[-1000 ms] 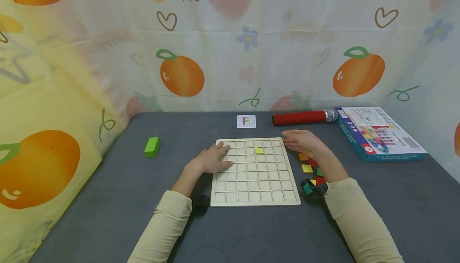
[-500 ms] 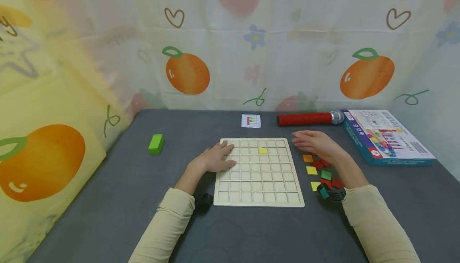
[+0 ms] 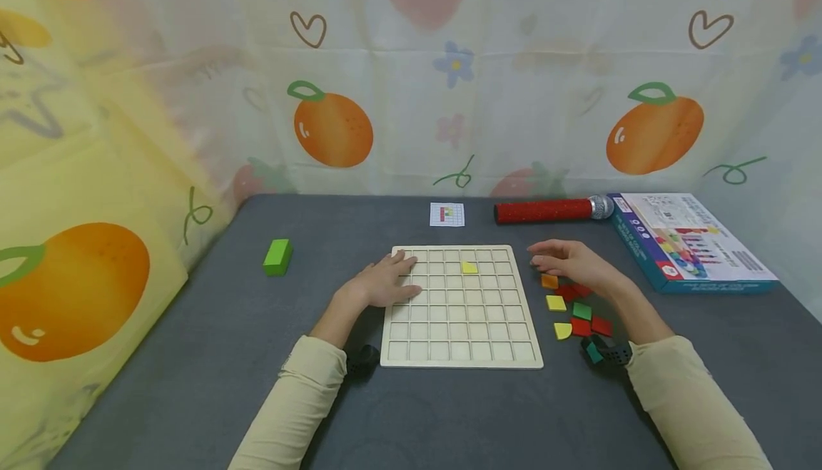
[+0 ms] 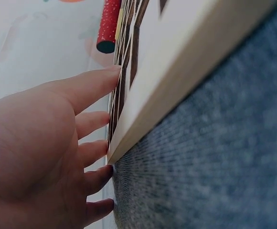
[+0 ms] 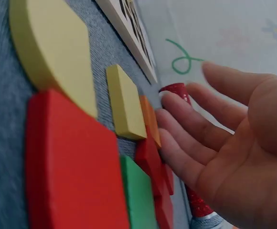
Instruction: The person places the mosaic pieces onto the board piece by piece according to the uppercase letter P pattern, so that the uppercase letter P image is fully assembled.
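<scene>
Right hand (image 3: 574, 264): shifted right, off the grid board's (image 3: 462, 365) far corner; fingers loosely extended, holding nothing, near an orange tile (image 3: 549, 282). Left hand (image 3: 383, 281): fingers spread, resting on the board's left edge, gripping nothing. Yellow tile (image 3: 469, 267): in a far cell. Green tile (image 3: 581, 311), red tile (image 3: 581, 327): right of board.

Left grip (image 3: 380, 281) splayed, palm down; right grip (image 3: 574, 263) loosely bent; sleeved forearms (image 3: 290, 402) angled inward.
</scene>
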Demonstrator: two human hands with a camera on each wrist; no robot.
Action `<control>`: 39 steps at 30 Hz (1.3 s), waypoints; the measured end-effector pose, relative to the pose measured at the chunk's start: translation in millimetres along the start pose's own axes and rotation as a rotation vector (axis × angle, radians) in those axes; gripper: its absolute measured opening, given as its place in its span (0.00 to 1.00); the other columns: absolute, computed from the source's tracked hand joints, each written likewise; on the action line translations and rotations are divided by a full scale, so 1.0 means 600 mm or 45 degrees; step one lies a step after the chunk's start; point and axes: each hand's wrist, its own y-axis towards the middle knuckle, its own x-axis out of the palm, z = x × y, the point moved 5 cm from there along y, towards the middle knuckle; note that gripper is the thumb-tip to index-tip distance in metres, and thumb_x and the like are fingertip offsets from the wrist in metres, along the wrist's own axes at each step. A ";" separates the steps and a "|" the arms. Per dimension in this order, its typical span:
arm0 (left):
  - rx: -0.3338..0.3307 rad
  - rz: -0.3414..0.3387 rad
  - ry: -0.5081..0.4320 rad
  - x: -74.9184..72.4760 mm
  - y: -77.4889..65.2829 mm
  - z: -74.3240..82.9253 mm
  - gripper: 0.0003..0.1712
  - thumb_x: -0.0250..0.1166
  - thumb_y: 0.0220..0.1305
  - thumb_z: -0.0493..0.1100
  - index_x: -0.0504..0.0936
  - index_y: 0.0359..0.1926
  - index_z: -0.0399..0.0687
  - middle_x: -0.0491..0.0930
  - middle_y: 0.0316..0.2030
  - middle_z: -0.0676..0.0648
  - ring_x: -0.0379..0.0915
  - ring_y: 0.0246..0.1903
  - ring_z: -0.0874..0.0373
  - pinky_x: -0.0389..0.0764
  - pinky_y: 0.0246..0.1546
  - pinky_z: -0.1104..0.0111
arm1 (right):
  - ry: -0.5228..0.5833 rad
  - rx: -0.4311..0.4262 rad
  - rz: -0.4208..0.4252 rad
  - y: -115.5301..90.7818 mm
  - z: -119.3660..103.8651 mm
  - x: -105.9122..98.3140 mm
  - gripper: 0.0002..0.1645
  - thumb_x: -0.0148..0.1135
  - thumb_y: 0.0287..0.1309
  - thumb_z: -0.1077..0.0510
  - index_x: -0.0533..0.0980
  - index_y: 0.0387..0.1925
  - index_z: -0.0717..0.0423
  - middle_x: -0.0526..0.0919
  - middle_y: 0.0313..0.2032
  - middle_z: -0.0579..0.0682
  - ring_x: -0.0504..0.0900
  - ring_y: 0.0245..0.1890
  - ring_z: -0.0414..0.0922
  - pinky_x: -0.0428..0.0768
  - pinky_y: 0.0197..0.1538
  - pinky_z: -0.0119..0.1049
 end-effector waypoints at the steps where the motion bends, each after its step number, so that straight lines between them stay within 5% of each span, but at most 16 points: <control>1: 0.004 0.000 -0.006 0.000 0.000 0.000 0.38 0.52 0.71 0.56 0.52 0.74 0.45 0.44 0.73 0.38 0.37 0.71 0.42 0.46 0.65 0.45 | -0.041 -0.008 0.009 -0.002 -0.001 -0.001 0.31 0.56 0.67 0.51 0.66 0.64 0.65 0.73 0.57 0.65 0.74 0.54 0.58 0.72 0.56 0.50; 11: 0.016 0.000 0.008 0.001 0.003 -0.003 0.38 0.51 0.71 0.57 0.51 0.74 0.45 0.43 0.73 0.38 0.36 0.71 0.41 0.46 0.65 0.44 | -0.243 -0.154 -0.028 -0.005 -0.002 -0.004 0.30 0.64 0.58 0.65 0.67 0.61 0.69 0.78 0.46 0.61 0.76 0.45 0.54 0.77 0.47 0.39; 18: 0.009 0.001 -0.008 0.001 0.004 -0.003 0.39 0.51 0.71 0.57 0.52 0.74 0.44 0.43 0.73 0.38 0.36 0.71 0.41 0.45 0.65 0.44 | -0.271 -0.142 -0.073 -0.003 0.003 -0.005 0.29 0.64 0.57 0.68 0.69 0.60 0.68 0.77 0.42 0.56 0.75 0.44 0.52 0.77 0.47 0.38; 39: 0.021 0.017 -0.005 -0.001 0.003 -0.002 0.38 0.52 0.71 0.56 0.53 0.74 0.43 0.45 0.72 0.37 0.38 0.71 0.40 0.46 0.65 0.43 | -0.351 -0.157 0.050 0.005 0.009 -0.011 0.34 0.64 0.54 0.72 0.66 0.62 0.67 0.75 0.35 0.53 0.73 0.35 0.49 0.75 0.37 0.37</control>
